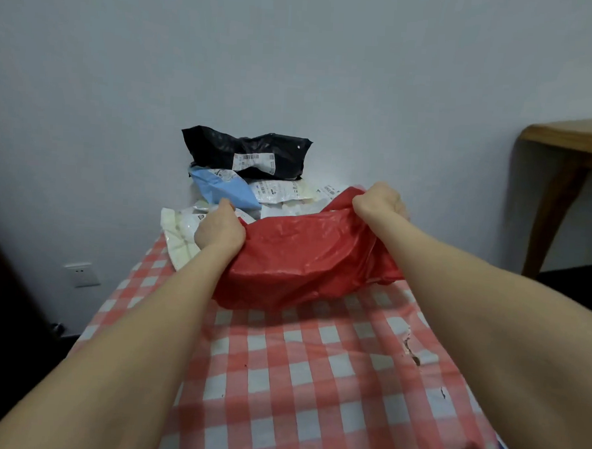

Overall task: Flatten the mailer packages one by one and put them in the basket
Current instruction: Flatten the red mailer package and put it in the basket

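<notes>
A crumpled red mailer (pixel 306 255) hangs just above the checked tablecloth (pixel 314 379), stretched between both hands. My left hand (pixel 218 232) grips its left end, and my right hand (pixel 379 203) grips its far right corner. Behind it lies a pile of other mailers against the wall: a black one (pixel 247 151) on top, a blue one (pixel 226 188), white ones (pixel 282 191) and a cream one (pixel 179 238) at the left. No basket shows in this view.
The table with the red-and-white cloth stands against a pale wall. A wooden table (pixel 573 142) stands at the right. A wall socket (pixel 81 274) sits low on the left. The cloth is torn near its right edge (pixel 413 350).
</notes>
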The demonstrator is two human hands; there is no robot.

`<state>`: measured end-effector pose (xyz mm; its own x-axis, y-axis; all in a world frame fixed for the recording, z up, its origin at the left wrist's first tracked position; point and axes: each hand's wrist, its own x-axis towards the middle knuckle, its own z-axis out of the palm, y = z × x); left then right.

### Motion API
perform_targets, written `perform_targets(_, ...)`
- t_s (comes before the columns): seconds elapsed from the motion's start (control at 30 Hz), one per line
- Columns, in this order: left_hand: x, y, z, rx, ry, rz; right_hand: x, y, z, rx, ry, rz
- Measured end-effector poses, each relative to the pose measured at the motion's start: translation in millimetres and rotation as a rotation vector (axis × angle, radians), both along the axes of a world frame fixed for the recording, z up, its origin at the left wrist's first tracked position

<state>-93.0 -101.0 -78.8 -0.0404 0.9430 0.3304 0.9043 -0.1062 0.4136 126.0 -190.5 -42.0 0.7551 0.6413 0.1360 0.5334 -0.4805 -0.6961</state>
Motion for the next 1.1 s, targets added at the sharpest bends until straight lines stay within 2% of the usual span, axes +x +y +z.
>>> perform_targets(0.17,-3,1,-23,0.049,0.145,0.017,-4,5,-39,-0.057,0.054,-0.005)
perform_targets(0.37,-2,-6,-16,-0.069,0.200,0.001,-6,5,-45,-0.115,0.025,0.059)
perform_targets(0.43,4,-14,-8,0.028,0.207,-0.102,-5,3,-43,-0.110,-0.008,0.077)
perform_targets(0.57,27,-44,4,0.183,0.107,-0.486,-8,-11,-36,-0.072,-0.161,0.088)
perform_targets(0.67,39,-71,5,0.015,0.130,-0.718,-14,-25,-30,-0.084,-0.289,0.178)
perform_targets(0.73,40,-81,2,-0.116,0.178,-0.783,-17,-35,-26,-0.148,-0.316,0.338)
perform_targets(0.83,34,-84,4,-0.259,0.433,-0.788,-25,-50,-21,-0.334,-0.322,0.608)
perform_targets(0.93,27,-85,5,-0.351,0.776,-0.714,-34,-56,-23,-0.542,-0.428,0.716)
perform_targets(1.0,22,-84,0,-0.389,0.893,-0.664,-40,-55,-29,-0.660,-0.467,0.749)
perform_targets(1.1,17,-79,-9,-0.437,0.970,-0.641,-46,-52,-44,-0.761,-0.511,0.794)
